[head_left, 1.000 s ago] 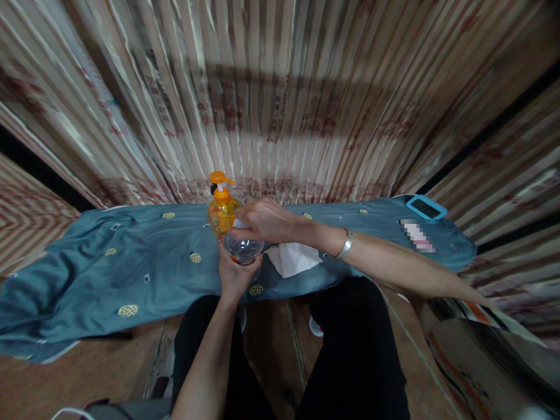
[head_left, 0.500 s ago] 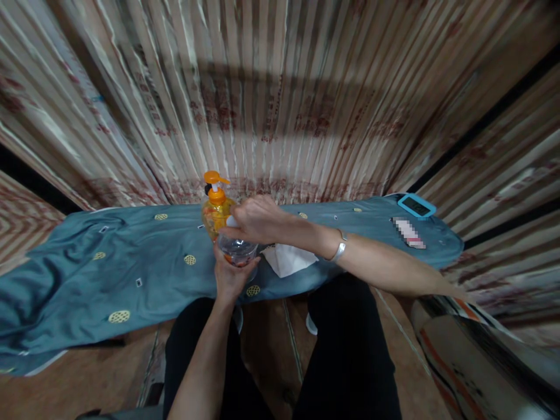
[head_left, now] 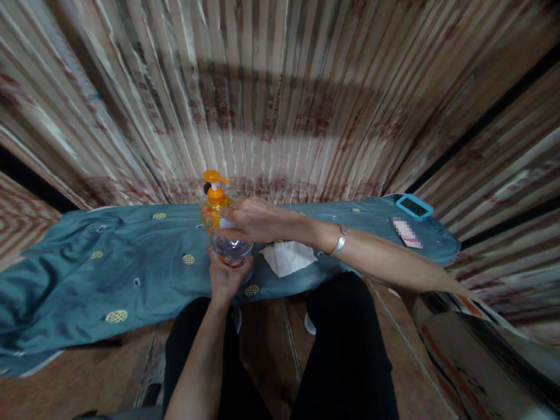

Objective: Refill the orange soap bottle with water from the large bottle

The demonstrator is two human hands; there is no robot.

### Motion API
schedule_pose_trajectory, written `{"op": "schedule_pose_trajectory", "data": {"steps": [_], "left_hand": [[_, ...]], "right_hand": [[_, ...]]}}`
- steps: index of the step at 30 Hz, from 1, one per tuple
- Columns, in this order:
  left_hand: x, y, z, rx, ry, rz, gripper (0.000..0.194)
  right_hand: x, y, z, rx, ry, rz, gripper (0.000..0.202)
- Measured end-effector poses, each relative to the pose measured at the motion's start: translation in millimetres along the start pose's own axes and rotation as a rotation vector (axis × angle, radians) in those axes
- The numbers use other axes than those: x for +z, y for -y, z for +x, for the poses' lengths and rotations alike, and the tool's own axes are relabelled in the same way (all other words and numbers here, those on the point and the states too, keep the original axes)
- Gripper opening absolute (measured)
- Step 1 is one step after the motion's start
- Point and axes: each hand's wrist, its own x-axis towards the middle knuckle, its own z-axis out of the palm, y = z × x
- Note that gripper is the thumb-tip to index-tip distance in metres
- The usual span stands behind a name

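A clear plastic bottle (head_left: 233, 249) stands near the front edge of the cloth-covered table. My left hand (head_left: 225, 277) is wrapped round its lower body. At its top, my right hand (head_left: 251, 219) has its fingers closed on the white cap (head_left: 227, 224), seen partly between them. Just behind the bottle is a yellow pump bottle (head_left: 212, 213) with an orange pump head, partly covered by my right hand and the clear bottle. A white tissue (head_left: 289, 258) lies on the cloth to the right, below my right forearm.
The blue-green cloth (head_left: 161, 239) covers a long narrow table. At its right end lie a blue-framed digital clock (head_left: 414, 206) and a blurred-out pinkish item (head_left: 406, 233). A pleated curtain (head_left: 280, 116) hangs behind. My legs are below the front edge.
Both hands and the clear bottle have shifted slightly left. The white cap is still between my right fingers.
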Motion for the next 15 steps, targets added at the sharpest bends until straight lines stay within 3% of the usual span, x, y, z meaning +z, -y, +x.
{"op": "schedule_pose_trajectory", "data": {"steps": [6, 12, 15], "left_hand": [[0.9, -3.3, 0.4, -0.109, -0.006, -0.014, 0.084], [0.8, -0.3, -0.9, -0.110, 0.019, -0.037, 0.086], [1.0, -1.1, -2.3, -0.081, 0.015, -0.045, 0.085]], "right_hand": [[0.6, 1.7, 0.7, 0.091, -0.019, -0.034, 0.062], [-10.3, 7.4, -0.4, 0.070, 0.038, -0.033, 0.036], [-17.5, 11.4, -2.2, 0.076, 0.055, -0.032, 0.038]]}}
